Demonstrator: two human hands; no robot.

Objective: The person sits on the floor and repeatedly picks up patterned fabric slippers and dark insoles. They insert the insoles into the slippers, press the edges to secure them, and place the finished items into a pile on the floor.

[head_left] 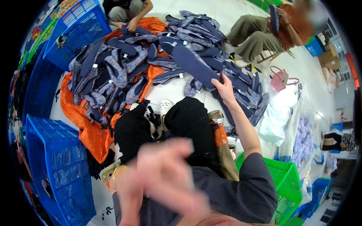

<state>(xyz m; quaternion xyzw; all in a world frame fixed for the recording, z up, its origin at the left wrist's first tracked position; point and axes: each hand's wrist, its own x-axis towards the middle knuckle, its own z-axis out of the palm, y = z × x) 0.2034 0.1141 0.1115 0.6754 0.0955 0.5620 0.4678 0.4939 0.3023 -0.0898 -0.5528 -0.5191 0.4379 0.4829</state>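
Held out over the pile, my right hand (pixel 225 89) grips one end of a slipper (pixel 196 67), its flat navy sole turned upward. Thumb and fingers close on that end. Much nearer the camera is my left hand (pixel 166 171), raised above my lap and smeared by motion; whether its fingers hold anything does not show. A gold-coloured band circles the left wrist. Beyond my knees lies a broad pile of slippers (pixel 117 69), with navy soles, flowered fabric and small white tags. Part of it rests on an orange sheet (pixel 90 137).
Blue crates (pixel 69 165) stand at my left, and a green crate (pixel 281 177) is by my right elbow. Opposite me, one person (pixel 130 13) handles things at the pile; another (pixel 260 32) sits at right, holding a slipper. A red-and-white bag (pixel 278 80) lies nearby.
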